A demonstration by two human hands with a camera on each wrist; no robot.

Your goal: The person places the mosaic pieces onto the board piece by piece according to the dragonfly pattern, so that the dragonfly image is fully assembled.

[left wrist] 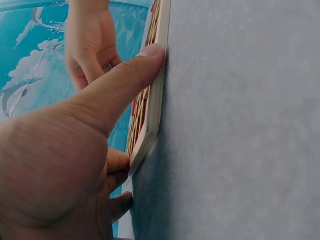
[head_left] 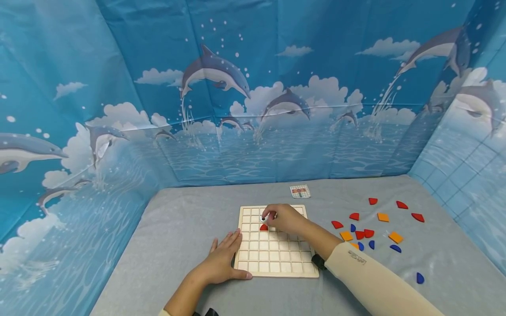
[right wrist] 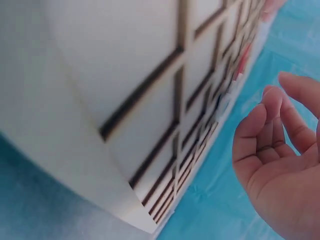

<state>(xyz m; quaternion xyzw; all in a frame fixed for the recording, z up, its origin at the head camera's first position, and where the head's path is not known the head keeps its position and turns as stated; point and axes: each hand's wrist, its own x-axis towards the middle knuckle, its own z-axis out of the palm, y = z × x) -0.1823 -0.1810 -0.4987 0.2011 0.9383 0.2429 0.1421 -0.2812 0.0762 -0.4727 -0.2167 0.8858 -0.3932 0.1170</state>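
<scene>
A pale wooden grid board point(head_left: 276, 267) lies on the grey cloth. My left hand point(head_left: 222, 260) rests at its near left corner, fingers straight along the left side. The thumb point(left wrist: 150, 52) presses the near edge in the left wrist view. Over the upper left cells hangs my right hand point(head_left: 286, 218), fingertips bent close to a small white round piece point(head_left: 262, 218) with a black spot. Just below it, a red quarter-round piece point(head_left: 263, 228) sits in a cell. In the right wrist view the right hand point(right wrist: 280, 155) is loosely curled, with no piece visible between its fingers.
Red quarter-round pieces point(head_left: 402, 205), orange squares point(head_left: 383, 217) and blue half-round pieces point(head_left: 420, 278) lie scattered right of the board. A small printed pattern card point(head_left: 300, 191) lies beyond the board. A dolphin-printed curtain point(head_left: 237, 153) encloses the back and sides.
</scene>
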